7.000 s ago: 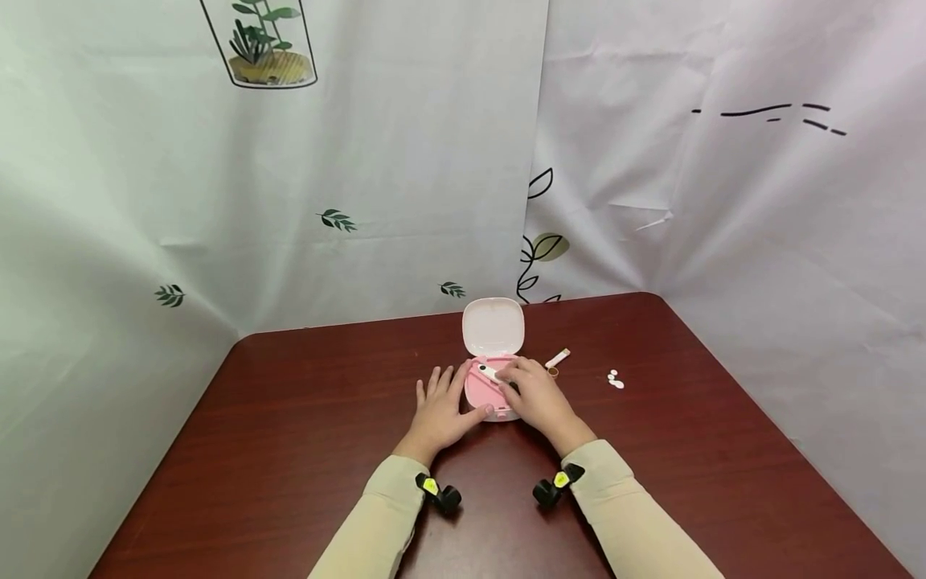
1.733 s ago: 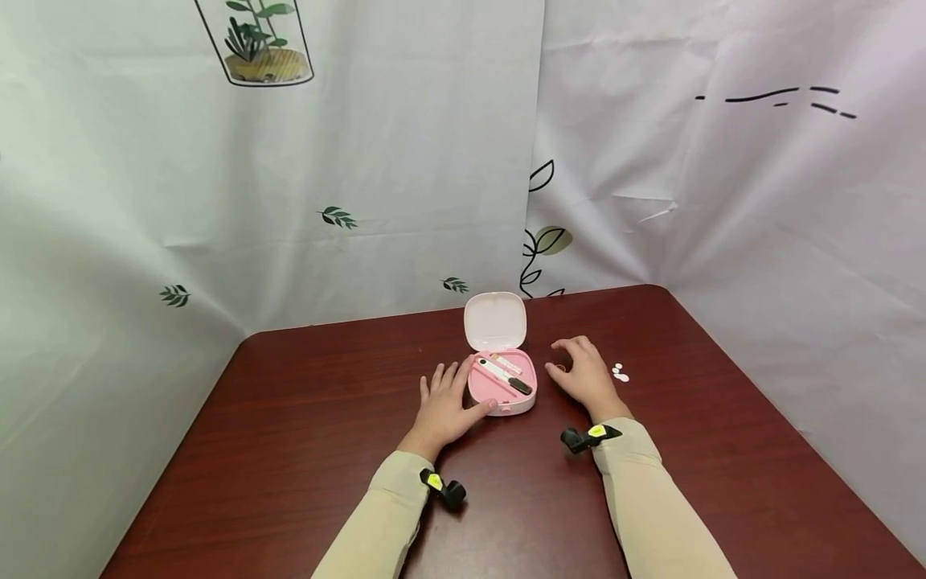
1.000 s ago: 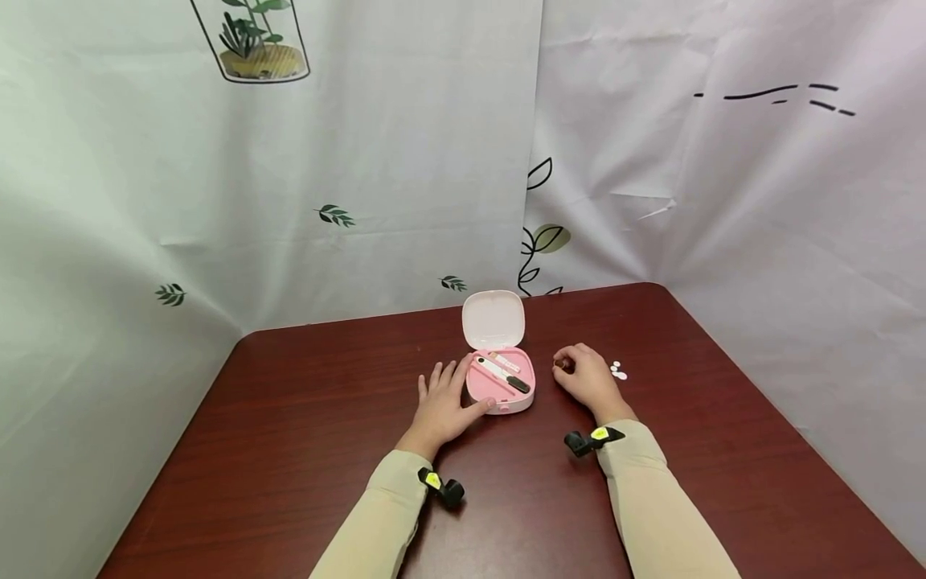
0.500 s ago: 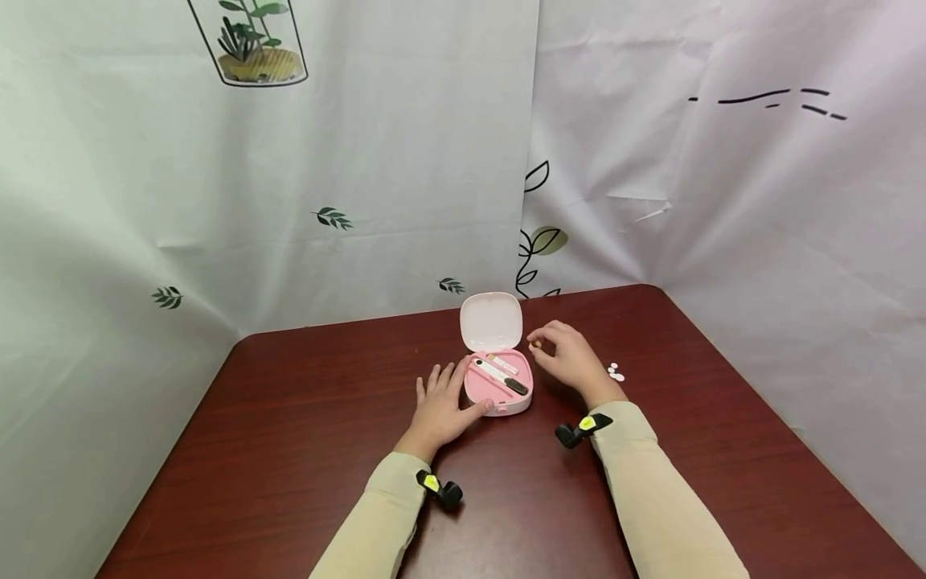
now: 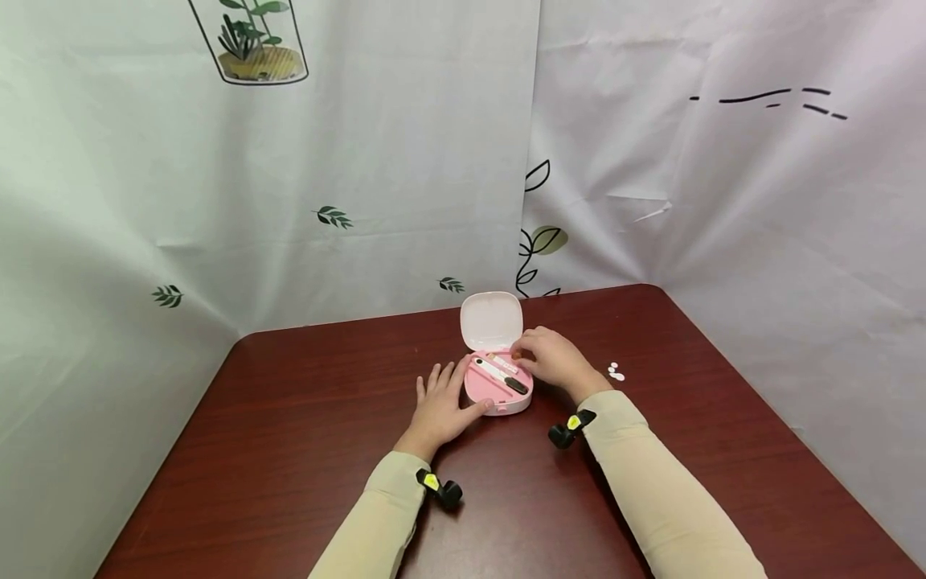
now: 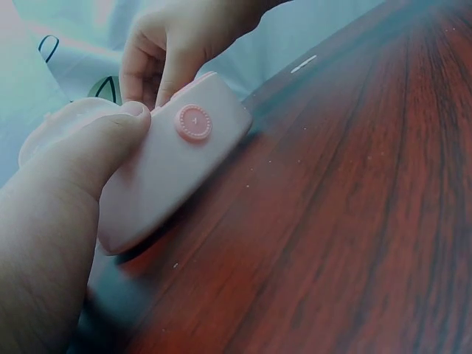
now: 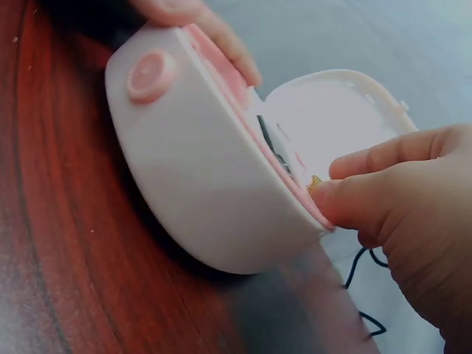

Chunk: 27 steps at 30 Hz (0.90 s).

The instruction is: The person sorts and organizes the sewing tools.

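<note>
An open pink-and-white case [image 5: 515,408] stands on the table, its white lid [image 5: 492,322] raised at the back. My left hand [image 5: 438,414] rests against its left side, fingers spread and thumb on the front rim. Over the back right of the tray, my right hand [image 5: 557,359] pinches a small gold-coloured ring [image 7: 315,183], mostly hidden by the fingertips. In the tray lie a slim white tool with a black end [image 5: 499,375] and a short white stick [image 5: 504,363] with a yellowish tip. A round pink button [image 6: 194,122] marks the case's front.
Several small white discs [image 5: 615,371] lie on the dark red-brown table [image 5: 304,418], to the right of my right hand. A pale printed curtain [image 5: 405,161] hangs behind the table and along both sides.
The white tool and white stick have come to lie in the tray. My right hand has picked up the ring from the table and carried it left to the case. My left hand stays put.
</note>
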{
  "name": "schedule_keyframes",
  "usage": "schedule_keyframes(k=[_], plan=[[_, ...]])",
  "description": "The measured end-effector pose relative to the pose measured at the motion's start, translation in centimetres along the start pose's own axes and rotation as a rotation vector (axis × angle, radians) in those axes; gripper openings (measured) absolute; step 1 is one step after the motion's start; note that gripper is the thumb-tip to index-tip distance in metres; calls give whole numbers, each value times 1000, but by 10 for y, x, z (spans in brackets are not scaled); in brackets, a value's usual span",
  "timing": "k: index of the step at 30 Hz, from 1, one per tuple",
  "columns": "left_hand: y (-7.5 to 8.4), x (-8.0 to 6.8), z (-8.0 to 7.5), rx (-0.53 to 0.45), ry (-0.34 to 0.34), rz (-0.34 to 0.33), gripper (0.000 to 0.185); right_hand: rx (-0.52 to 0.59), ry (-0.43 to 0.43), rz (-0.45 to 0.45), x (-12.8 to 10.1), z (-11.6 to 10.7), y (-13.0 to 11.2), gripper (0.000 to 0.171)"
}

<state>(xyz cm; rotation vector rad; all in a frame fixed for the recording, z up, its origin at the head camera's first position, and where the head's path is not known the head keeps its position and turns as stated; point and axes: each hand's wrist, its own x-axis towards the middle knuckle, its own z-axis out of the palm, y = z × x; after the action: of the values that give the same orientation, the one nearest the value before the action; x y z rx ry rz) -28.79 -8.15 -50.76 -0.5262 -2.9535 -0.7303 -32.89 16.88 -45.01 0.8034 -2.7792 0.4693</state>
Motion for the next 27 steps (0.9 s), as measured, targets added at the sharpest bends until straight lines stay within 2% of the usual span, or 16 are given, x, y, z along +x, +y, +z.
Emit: schedule_keyframes(k=[7,14,22,27], plan=[[0,0,-1,-11,-2,5,96,-72,35,-29,4,3,-7,10],[0,1,-1,-11,-6,7,95,-58,-2,24,9,7,-8,15],[0,1,-1,-19,7,24,96,-30,-37,43,10,5,-6,20],[-1,1,0,-19,8,25,96,-38,-39,45,12,3,-6,17]])
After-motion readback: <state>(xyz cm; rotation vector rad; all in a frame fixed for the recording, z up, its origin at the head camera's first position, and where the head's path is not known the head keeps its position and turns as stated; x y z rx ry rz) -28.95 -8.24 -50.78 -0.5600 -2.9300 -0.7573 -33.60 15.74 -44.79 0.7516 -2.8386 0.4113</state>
